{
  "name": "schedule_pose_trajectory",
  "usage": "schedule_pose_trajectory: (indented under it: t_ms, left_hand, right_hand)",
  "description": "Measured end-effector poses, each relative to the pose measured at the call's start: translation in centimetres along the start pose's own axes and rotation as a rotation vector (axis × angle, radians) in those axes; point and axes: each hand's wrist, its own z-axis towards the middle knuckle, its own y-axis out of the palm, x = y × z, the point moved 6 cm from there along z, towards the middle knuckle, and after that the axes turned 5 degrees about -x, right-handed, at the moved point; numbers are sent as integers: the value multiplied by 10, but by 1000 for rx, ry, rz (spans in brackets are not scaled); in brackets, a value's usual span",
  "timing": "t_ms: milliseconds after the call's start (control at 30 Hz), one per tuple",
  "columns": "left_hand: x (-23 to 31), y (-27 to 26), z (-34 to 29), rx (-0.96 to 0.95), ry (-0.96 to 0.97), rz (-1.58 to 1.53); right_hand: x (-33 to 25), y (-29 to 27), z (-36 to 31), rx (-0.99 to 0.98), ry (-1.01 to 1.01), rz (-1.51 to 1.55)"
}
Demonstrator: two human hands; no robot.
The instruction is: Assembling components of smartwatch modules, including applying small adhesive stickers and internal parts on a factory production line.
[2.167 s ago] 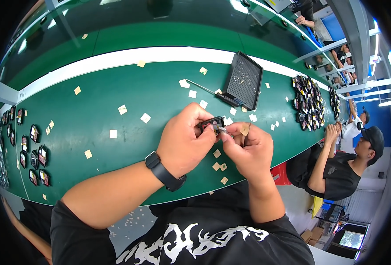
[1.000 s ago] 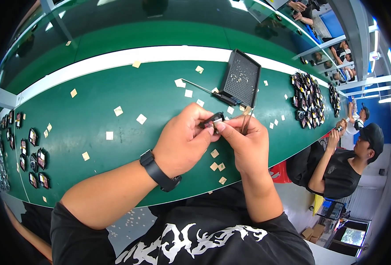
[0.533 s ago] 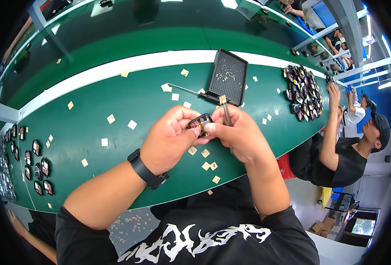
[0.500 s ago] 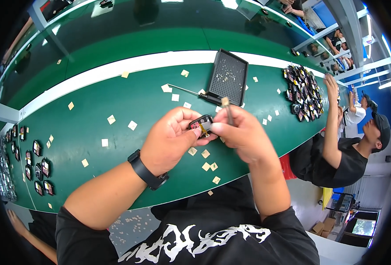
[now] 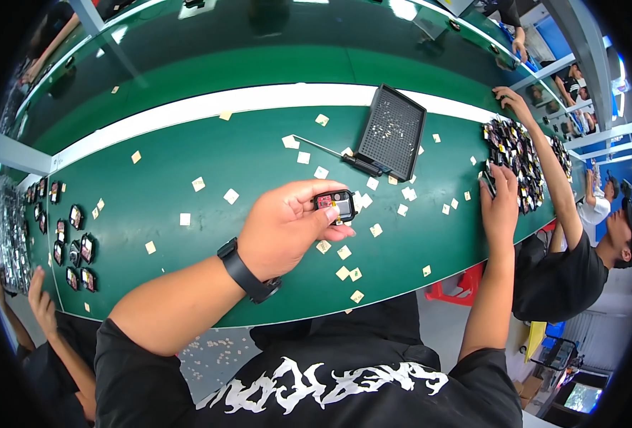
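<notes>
A black shirt (image 5: pixel 316 389) with white shapes is just off the near edge of the green surface (image 5: pixel 123 235). Small pale squares (image 5: pixel 343 273) lie about, some close to the near edge. The left hand (image 5: pixel 287 225) wears a black watch (image 5: pixel 248 274). Its grip pinches a small open black case (image 5: pixel 344 207), held up over the middle of the surface, with red and silver bits showing inside. Near the left edge, more small black cases (image 5: pixel 75 216) sit in a loose bunch. The right hand (image 5: pixel 500 210) is at the right part of the surface, by the big heap of black cases (image 5: pixel 519 167). A dark piece shows at its fingers, but I cannot tell if its grip pinches it. Another person's arm (image 5: pixel 544 150) goes over the heap. Farther off, a thin tool (image 5: pixel 362 165) lies beside a black tray (image 5: pixel 380 107), close to the far edge's white strip (image 5: pixel 209 107).
</notes>
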Motion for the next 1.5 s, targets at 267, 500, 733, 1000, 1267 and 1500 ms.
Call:
schedule_pose_trajectory:
  t_ms: [267, 500, 733, 1000, 1267, 1500]
  left_hand:
    - [4, 8, -7, -33, -24, 103]
    - [29, 31, -44, -27, 2, -32]
    - [42, 46, -87, -36, 102, 48]
    - [47, 44, -118, -27, 237, 222]
    - [43, -4, -140, 357, 296, 598]
    - [66, -135, -217, 1010, 264, 1020]
  right_hand:
    - [13, 15, 20, -160, 12, -26]
    - [7, 11, 13, 61, -172, -7]
    - [-26, -10, -6, 193, -397, 141]
    - [-120, -50, -52, 346, -721, 238]
    - [-194, -70, -90, 294, -982, 406]
    - [-221, -69, -94, 284, -1023, 451]
